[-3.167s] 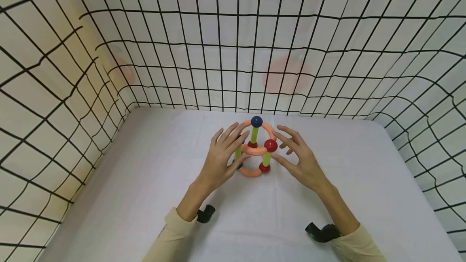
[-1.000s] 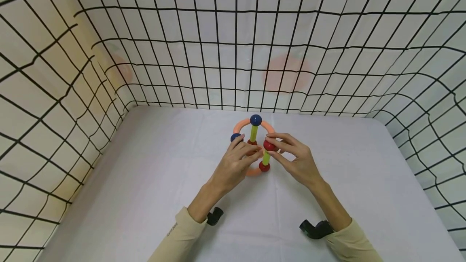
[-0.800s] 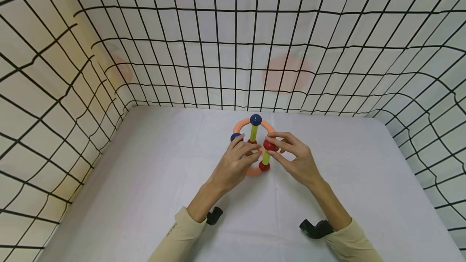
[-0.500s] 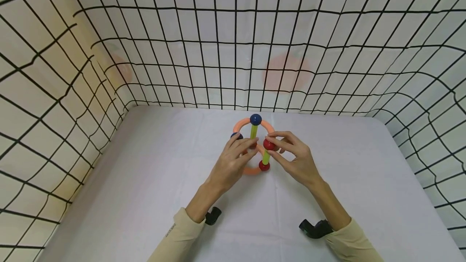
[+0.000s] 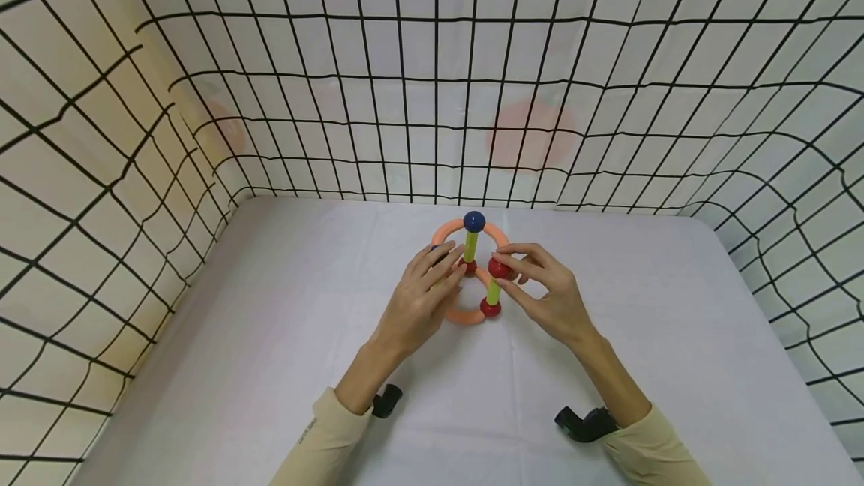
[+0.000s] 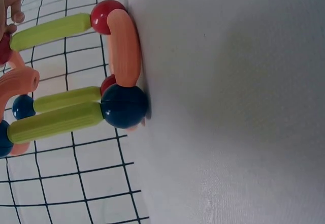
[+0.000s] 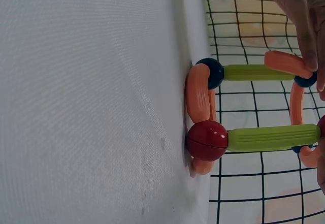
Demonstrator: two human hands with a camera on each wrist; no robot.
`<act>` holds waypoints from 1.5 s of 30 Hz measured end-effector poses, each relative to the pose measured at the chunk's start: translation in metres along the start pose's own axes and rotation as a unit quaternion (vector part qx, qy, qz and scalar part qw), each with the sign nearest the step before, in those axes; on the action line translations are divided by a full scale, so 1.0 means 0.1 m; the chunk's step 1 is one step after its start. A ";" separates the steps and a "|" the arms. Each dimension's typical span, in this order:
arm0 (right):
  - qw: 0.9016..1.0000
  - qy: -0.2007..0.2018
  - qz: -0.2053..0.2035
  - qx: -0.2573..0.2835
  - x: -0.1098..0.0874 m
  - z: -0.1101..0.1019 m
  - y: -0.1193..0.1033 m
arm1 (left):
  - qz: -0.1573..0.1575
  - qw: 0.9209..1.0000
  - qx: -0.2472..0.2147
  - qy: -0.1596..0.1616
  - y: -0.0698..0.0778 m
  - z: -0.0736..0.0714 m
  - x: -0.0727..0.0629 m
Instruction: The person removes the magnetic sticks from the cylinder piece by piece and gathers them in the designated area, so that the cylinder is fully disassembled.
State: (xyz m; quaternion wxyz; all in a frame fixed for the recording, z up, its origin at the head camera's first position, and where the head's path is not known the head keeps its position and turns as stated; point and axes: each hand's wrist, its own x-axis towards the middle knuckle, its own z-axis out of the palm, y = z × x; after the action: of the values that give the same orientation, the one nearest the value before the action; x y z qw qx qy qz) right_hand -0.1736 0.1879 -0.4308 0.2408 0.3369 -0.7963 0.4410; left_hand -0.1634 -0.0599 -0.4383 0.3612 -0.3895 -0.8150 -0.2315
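A small frame of magnetic rods and balls stands on the white-covered table: upright green rods (image 5: 470, 246), curved orange rods (image 5: 466, 316), red and blue balls. My right hand (image 5: 550, 295) pinches the upper red ball (image 5: 499, 267) at the front right. My left hand (image 5: 418, 302) is at the upper front-left corner, its fingers covering most of a blue ball (image 7: 304, 80). In the right wrist view its fingertips hold the end of a curved orange rod (image 7: 284, 63) against that ball. The rod's other end is free, as the left wrist view also shows.
A black wire grid (image 5: 405, 103) stands behind the frame and along both sides, with pale cloth behind it. Black wrist cameras (image 5: 586, 424) hang under both forearms, close over the table (image 5: 270, 306).
The upper front curved rod, earlier joined to the red ball, has come off it. My left hand has moved left from near that ball; my right hand has come onto the ball and stays.
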 end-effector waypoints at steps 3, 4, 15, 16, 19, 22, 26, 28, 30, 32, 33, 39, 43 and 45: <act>1.000 0.001 -0.001 0.003 0.00 0.00 -0.01 | 0.002 1.000 -0.001 0.004 -0.01 -0.01 -0.01; 1.000 0.003 -0.002 0.005 0.00 0.00 -0.01 | 0.003 1.000 -0.001 0.006 -0.01 -0.01 -0.01; 1.000 0.009 0.002 0.003 0.00 -0.01 -0.03 | -0.010 1.000 -0.007 0.004 -0.04 -0.04 0.00; 1.000 0.009 0.004 0.002 0.00 0.00 -0.02 | -0.013 1.000 -0.007 0.001 -0.04 -0.04 0.00; 1.000 0.011 0.009 -0.001 -0.01 0.00 -0.01 | -0.020 1.000 -0.010 -0.004 -0.04 -0.04 0.00; 1.000 0.013 0.009 -0.003 -0.01 0.00 0.00 | -0.023 1.000 -0.014 -0.002 -0.06 -0.03 -0.01; 1.000 0.015 0.005 0.001 -0.01 0.01 0.00 | -0.026 1.000 -0.012 -0.004 -0.06 -0.04 -0.02; 1.000 0.014 0.004 0.000 -0.01 0.01 0.01 | -0.029 1.000 -0.011 -0.006 -0.06 -0.05 -0.02; 1.000 0.012 0.008 0.000 -0.01 0.01 0.00 | -0.032 0.999 -0.011 -0.009 -0.05 -0.06 -0.02; 1.000 0.011 0.010 -0.002 -0.02 0.00 0.00 | -0.034 0.999 -0.013 -0.011 -0.05 -0.07 -0.02; 1.000 0.011 0.011 -0.004 -0.02 0.00 0.00 | -0.035 0.999 -0.015 -0.012 -0.06 -0.07 -0.02; 1.000 0.013 0.008 0.003 -0.01 0.00 -0.01 | -0.032 0.999 -0.021 -0.013 -0.07 -0.07 -0.03; 1.000 0.015 0.008 0.001 -0.01 0.00 -0.02 | -0.029 0.999 -0.024 -0.013 -0.08 -0.07 -0.04; 1.000 0.014 0.010 -0.001 -0.01 0.00 -0.02 | -0.030 0.999 -0.029 -0.012 -0.08 -0.08 -0.03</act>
State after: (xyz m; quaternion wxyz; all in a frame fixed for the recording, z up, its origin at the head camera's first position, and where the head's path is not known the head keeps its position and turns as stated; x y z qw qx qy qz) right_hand -0.1715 0.1876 -0.4297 0.2475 0.3226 -0.7964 0.4476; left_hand -0.1651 -0.0716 -0.4366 0.3328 -0.3783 -0.8235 -0.2606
